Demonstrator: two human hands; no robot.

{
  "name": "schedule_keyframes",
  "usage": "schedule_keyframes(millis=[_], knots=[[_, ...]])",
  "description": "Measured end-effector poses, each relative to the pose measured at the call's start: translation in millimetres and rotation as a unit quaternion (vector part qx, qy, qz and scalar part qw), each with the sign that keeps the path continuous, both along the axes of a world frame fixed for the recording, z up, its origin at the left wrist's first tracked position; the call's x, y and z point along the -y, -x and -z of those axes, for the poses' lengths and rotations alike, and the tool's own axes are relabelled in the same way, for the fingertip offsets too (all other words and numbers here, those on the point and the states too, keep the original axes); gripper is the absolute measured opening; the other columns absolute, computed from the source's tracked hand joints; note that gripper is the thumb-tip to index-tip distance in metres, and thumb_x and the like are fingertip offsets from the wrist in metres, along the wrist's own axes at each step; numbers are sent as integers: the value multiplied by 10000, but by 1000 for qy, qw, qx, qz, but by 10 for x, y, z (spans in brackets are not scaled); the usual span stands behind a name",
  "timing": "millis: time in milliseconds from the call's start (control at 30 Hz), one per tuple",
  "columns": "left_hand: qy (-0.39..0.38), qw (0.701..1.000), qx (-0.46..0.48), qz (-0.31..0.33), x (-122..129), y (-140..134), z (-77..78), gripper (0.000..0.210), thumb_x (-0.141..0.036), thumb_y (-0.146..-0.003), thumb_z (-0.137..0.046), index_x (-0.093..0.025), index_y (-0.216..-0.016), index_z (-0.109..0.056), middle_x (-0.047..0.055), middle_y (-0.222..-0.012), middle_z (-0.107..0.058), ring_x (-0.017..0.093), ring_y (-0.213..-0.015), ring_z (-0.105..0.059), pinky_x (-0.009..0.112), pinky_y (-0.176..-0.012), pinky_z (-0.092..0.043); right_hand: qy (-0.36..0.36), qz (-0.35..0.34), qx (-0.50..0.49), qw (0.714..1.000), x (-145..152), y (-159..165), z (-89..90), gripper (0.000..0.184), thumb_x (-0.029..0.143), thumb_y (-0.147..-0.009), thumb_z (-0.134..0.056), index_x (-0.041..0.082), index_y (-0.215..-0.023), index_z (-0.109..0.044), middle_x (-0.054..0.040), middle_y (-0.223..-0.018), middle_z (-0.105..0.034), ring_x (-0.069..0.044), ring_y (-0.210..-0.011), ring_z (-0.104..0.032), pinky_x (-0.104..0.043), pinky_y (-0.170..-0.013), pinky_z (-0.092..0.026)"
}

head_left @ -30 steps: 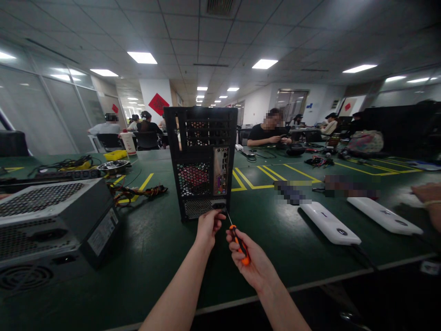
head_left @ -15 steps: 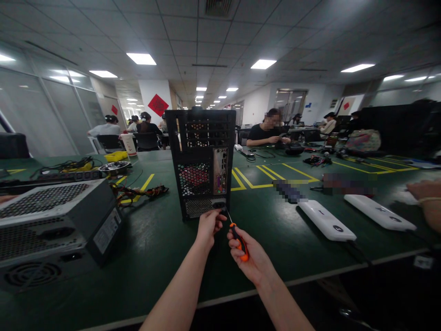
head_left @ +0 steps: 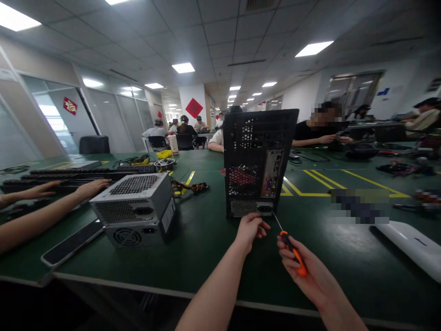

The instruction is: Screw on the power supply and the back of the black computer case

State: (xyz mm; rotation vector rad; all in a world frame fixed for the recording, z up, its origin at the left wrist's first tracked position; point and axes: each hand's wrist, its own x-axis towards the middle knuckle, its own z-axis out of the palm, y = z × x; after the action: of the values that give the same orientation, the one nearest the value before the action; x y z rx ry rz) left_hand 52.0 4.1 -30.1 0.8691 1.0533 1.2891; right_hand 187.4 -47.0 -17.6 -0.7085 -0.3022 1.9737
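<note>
A black computer tower case (head_left: 257, 156) stands upright on the table, its rear panel facing me. Ports run down its right side, and a power supply (head_left: 245, 208) sits behind the bottom opening. My right hand (head_left: 306, 264) grips an orange and black screwdriver (head_left: 292, 253) by its handle. The thin shaft slants up and left, and its tip meets the lower right part of the case's rear. At the case's bottom edge, my left hand (head_left: 251, 232) rests its fingertips below the power socket, the fingers loosely bent and partly spread. I see nothing held in it.
Two stacked grey power supplies (head_left: 138, 207) stand to the left, with a phone (head_left: 72, 243) beside them. Another person's hands (head_left: 91, 186) lie at a black keyboard-like strip (head_left: 69, 177). A white device (head_left: 413, 243) lies to the right. Cables (head_left: 189, 185) lie behind.
My view has swung left, so the case appears further right and another person's arms show at left. My hands stay at the case's base, with the screwdriver tip still against it.
</note>
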Motion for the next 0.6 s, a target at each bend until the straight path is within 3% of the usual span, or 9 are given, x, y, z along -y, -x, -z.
schedule_keyframes(millis=[367,467,600], knots=[[27,997,54,43,-114,-7,-21,307,-145,-709,-424,-77,-1001,-488,33,-587,-609,52,-348,-425,184,-372,-251,40,27,44,998,-65,20,73,176,112,-845,-341,140,-920,-498,7,-678,-426,-8,-347,-373,-104,-245,-309],[29,997,57,46,-127,-26,-40,302,-126,-696,-421,-77,-986,-491,34,-564,-610,53,-334,-413,182,-365,-246,26,27,63,997,-96,0,150,180,100,-834,-348,143,-915,-504,16,-652,-421,5,-297,-313,-97,-215,-291],[53,994,91,39,-136,-37,-70,284,-115,-670,-450,-84,-946,-509,29,-550,-607,53,-328,-407,179,-361,-239,4,28,75,997,-166,-65,296,172,105,-825,-367,152,-919,-503,6,-648,-431,0,-291,-334,-91,-214,-313]])
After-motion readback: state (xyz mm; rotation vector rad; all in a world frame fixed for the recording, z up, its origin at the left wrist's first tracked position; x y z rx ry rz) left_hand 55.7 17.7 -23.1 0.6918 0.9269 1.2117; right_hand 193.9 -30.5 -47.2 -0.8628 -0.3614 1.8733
